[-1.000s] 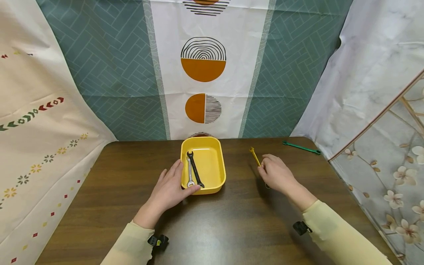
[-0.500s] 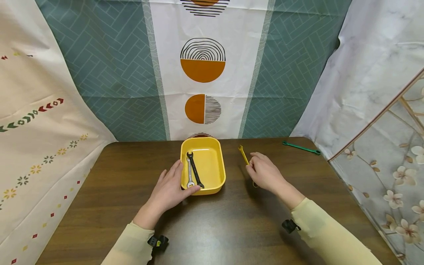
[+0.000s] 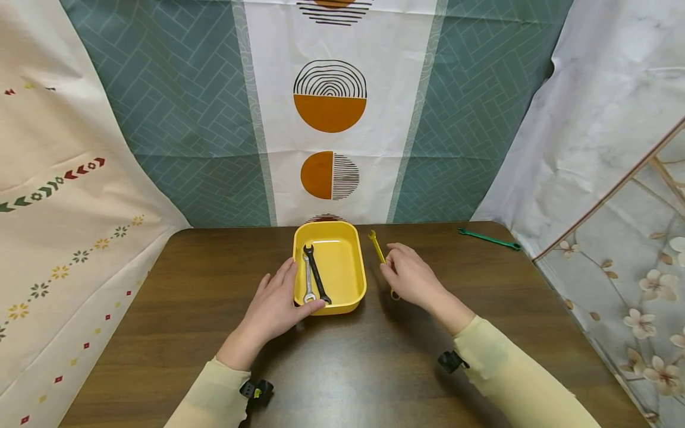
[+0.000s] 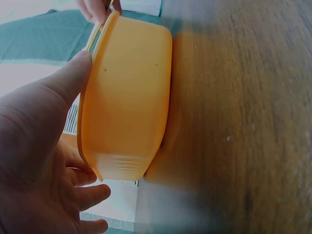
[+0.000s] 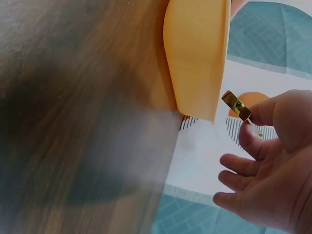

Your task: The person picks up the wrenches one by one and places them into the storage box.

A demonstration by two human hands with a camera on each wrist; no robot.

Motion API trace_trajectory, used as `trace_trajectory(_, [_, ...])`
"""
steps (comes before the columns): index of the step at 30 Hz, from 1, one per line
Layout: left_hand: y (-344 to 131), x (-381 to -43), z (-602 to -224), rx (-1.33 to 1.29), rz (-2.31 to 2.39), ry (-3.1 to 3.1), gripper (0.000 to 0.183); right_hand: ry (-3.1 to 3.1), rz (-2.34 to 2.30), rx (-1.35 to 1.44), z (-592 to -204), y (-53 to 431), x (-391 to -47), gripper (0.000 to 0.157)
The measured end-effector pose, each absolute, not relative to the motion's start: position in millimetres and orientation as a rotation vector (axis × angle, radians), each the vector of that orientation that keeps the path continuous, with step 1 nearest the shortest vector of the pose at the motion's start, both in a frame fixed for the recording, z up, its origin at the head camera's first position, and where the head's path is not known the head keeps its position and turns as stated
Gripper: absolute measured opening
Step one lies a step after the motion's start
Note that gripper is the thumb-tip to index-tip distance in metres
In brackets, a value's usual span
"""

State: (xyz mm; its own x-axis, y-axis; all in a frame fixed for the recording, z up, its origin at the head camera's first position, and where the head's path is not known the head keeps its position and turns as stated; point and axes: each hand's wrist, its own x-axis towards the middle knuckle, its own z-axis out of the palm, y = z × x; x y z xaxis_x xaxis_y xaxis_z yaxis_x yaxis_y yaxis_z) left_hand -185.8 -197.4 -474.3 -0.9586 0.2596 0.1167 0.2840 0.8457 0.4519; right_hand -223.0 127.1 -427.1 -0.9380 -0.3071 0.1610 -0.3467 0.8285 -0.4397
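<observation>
A glossy yellow combination wrench (image 3: 378, 249) is held above the table, just right of a yellow tray (image 3: 342, 308), its forked end pointing away from the person. It looks like metal: stiff, light enough for one hand, unlikely to break, though its smooth finish could turn in a loose pinch. The middle of its shaft seems the surest place to hold it, leaving both ends free. The right hand (image 3: 412, 276) pinches that shaft between thumb and forefinger, the other fingers loose. The left hand (image 3: 274, 303) rests spread around the tray's near-left corner, thumb on the near rim. The tray appears to be light, firm plastic that could slide if nudged. Inside, along its left side, lie a silver wrench (image 3: 307, 276) and a black wrench (image 3: 317, 276). From where I stand, a green wrench (image 3: 489, 239) lies well apart, at the far right of the dark wooden table (image 3: 342, 368).
</observation>
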Motion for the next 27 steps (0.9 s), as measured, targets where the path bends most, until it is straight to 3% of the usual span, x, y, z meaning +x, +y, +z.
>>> trace_trajectory(27, [-198,-186,-475,-0.433,-0.736,-2.977,0.121,-2.864,0.831,0.559,-425,75,-234,0.026])
